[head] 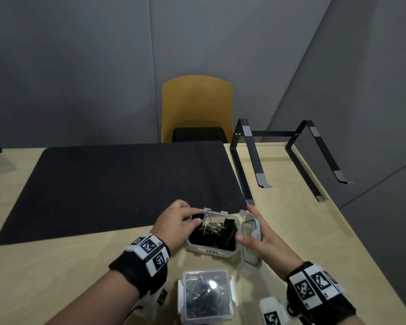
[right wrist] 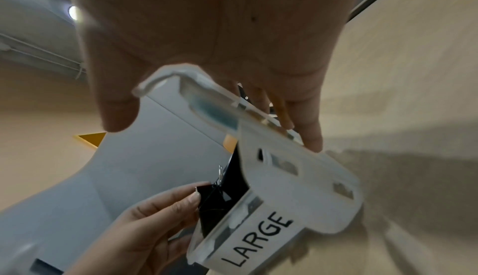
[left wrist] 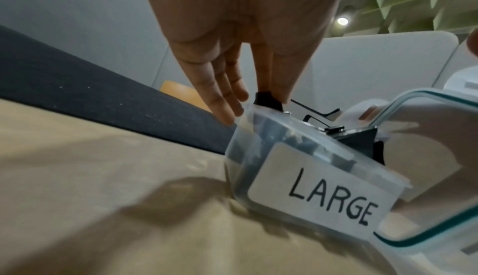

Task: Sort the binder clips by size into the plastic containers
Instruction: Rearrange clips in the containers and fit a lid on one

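An open clear container labelled LARGE [head: 211, 253] [left wrist: 320, 193] [right wrist: 258, 236] stands on the wooden table, holding several big black binder clips [head: 227, 231]. My left hand [head: 196, 219] [right wrist: 199, 189] reaches over its left rim and pinches a black binder clip [left wrist: 267, 100] [right wrist: 209, 195] between thumb and fingers. My right hand [head: 249, 224] is just right of the container with straight fingers [right wrist: 313, 136]. The teal-sealed lid [head: 252, 242] [left wrist: 426, 156] [right wrist: 297, 167] stands on edge against that palm. A closed clear container of smaller black clips [head: 206, 294] sits nearer to me.
A large black mat [head: 117, 184] covers the table beyond the containers. A black laptop stand [head: 288, 158] sits at the back right, near the table's right edge. A yellow chair [head: 197, 109] is behind the table.
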Demonstrator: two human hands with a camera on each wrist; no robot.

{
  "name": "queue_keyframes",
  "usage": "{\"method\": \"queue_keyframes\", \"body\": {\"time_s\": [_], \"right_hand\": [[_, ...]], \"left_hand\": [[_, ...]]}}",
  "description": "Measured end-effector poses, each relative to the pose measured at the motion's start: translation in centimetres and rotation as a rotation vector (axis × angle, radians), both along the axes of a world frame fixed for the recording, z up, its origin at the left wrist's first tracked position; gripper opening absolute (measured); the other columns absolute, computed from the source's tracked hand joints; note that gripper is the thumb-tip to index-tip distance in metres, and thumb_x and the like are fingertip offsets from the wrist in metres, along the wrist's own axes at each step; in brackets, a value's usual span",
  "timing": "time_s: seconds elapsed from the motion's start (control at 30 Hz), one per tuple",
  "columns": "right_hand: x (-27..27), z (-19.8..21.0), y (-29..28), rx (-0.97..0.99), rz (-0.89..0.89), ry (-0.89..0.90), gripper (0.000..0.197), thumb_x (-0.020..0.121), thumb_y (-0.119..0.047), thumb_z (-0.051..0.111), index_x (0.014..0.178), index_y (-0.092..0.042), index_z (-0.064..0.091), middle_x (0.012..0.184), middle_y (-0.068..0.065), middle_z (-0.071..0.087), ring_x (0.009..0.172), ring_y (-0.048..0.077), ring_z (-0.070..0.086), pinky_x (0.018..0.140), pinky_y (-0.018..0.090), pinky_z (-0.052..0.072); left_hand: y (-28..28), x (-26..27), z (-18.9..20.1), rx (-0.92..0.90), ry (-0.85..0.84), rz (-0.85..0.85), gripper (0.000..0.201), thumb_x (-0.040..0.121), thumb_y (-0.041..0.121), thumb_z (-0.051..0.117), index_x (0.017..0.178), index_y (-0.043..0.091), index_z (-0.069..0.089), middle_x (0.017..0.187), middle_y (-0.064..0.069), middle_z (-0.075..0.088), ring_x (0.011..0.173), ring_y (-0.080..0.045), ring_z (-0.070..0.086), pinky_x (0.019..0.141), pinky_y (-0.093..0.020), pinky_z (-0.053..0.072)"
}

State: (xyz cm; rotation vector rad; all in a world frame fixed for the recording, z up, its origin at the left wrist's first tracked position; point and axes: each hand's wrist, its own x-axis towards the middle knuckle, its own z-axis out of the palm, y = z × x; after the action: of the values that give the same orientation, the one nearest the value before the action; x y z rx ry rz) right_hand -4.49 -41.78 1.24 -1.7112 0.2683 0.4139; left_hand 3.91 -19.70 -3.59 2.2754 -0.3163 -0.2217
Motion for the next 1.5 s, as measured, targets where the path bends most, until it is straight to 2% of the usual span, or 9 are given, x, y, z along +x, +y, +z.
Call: {"method": "queue_keyframes", "body": {"time_s": [0.17, 0.33, 0.53, 0.67, 0.8, 0.93, 1.1, 1.37, 1.5], "right_hand": [[1.0, 0.6, 0.5, -0.003, -0.158, -0.029, 0.098, 0.054, -0.063, 0.069, 0.140, -0.045, 0.027, 0.146, -0.005, 0.038, 0.130, 0.018, 0.041, 0.111, 0.047, 0.034], [1.8, 1.1, 1.4, -0.085, -0.100, -0.034, 0.094, 0.069, -0.068, 0.063, 0.146, -0.035, 0.023, 0.148, -0.010, 0.031, 0.134, 0.011, 0.033, 0.111, 0.038, 0.032], [1.9, 1.2, 1.4, -0.407, 0.179, -0.051, 0.067, 0.075, -0.024, 0.077, 0.134, -0.029, 0.044, 0.129, -0.008, 0.049, 0.105, 0.002, 0.053, 0.089, 0.015, 0.043], [2.5, 1.3, 1.1, -0.832, 0.539, -0.177, 0.067, 0.068, -0.033, 0.078, 0.124, -0.028, 0.043, 0.139, -0.008, 0.036, 0.128, 0.014, 0.032, 0.099, 0.019, 0.030], [3.8, 0.8, 0.6, -0.993, 0.678, -0.158, 0.053, 0.062, -0.045, 0.078, 0.095, -0.028, 0.041, 0.158, -0.008, -0.003, 0.146, 0.017, -0.008, 0.118, 0.042, 0.015], [4.4, -0.2, 0.4, -0.918, 0.647, -0.130, 0.060, 0.058, -0.045, 0.081, 0.097, -0.023, 0.040, 0.158, -0.006, 0.002, 0.146, 0.017, -0.001, 0.117, 0.045, 0.017], [4.5, -0.7, 0.2, -0.797, 0.551, -0.226, 0.085, 0.052, -0.041, 0.085, 0.118, -0.029, 0.032, 0.135, -0.009, 0.026, 0.126, 0.012, 0.031, 0.102, 0.024, 0.033], [4.0, -2.2, -0.5, -0.684, 0.384, -0.210, 0.111, 0.047, -0.051, 0.076, 0.140, -0.032, 0.019, 0.127, -0.011, 0.033, 0.123, 0.010, 0.034, 0.105, 0.031, 0.038], [3.6, -3.1, -1.6, -0.434, 0.145, -0.217, 0.096, 0.045, -0.047, 0.073, 0.130, -0.036, 0.031, 0.106, -0.002, 0.044, 0.106, 0.014, 0.047, 0.088, 0.030, 0.048]], "left_hand": [[-0.1, 0.4, 0.2, 0.036, 0.035, -0.026, 0.020, 0.083, 0.036, 0.068, 0.102, 0.031, 0.071, 0.093, 0.018, 0.050, 0.087, -0.001, 0.052, 0.075, -0.017, 0.040], [0.0, 0.4, -0.1, 0.021, 0.100, -0.017, 0.016, 0.081, 0.037, 0.070, 0.096, 0.033, 0.071, 0.096, 0.016, 0.052, 0.091, -0.005, 0.054, 0.081, -0.023, 0.044], [0.1, -0.3, -0.2, -0.148, 0.156, 0.012, 0.010, 0.082, 0.034, 0.070, 0.080, 0.042, 0.065, 0.096, 0.010, 0.058, 0.091, -0.007, 0.058, 0.080, -0.021, 0.046], [0.1, -0.8, -0.4, -0.254, 0.226, 0.057, 0.013, 0.083, 0.032, 0.069, 0.096, 0.036, 0.071, 0.100, 0.002, 0.059, 0.093, -0.010, 0.059, 0.066, -0.007, 0.044], [0.6, -0.7, -0.7, -0.193, 0.203, -0.040, 0.026, 0.086, 0.032, 0.066, 0.112, 0.034, 0.066, 0.108, 0.009, 0.055, 0.102, -0.004, 0.054, 0.083, -0.014, 0.041], [1.4, -0.9, -1.0, -0.279, 0.227, -0.069, 0.039, 0.080, 0.022, 0.071, 0.114, 0.035, 0.060, 0.116, 0.011, 0.053, 0.111, -0.002, 0.053, 0.100, -0.027, 0.042], [1.4, -1.0, -0.8, -0.325, 0.212, -0.079, 0.035, 0.082, 0.020, 0.072, 0.104, 0.045, 0.060, 0.114, 0.013, 0.049, 0.111, 0.001, 0.049, 0.096, -0.024, 0.041], [0.7, -0.4, -0.4, -0.361, 0.201, -0.116, 0.032, 0.068, 0.060, 0.062, 0.100, 0.061, 0.060, 0.112, 0.024, 0.049, 0.115, -0.002, 0.050, 0.104, -0.034, 0.042], [0.1, -0.7, -0.5, -0.151, 0.074, -0.199, 0.042, 0.078, 0.042, 0.068, 0.119, 0.041, 0.058, 0.119, 0.021, 0.046, 0.121, -0.004, 0.042, 0.109, -0.033, 0.034]]}}
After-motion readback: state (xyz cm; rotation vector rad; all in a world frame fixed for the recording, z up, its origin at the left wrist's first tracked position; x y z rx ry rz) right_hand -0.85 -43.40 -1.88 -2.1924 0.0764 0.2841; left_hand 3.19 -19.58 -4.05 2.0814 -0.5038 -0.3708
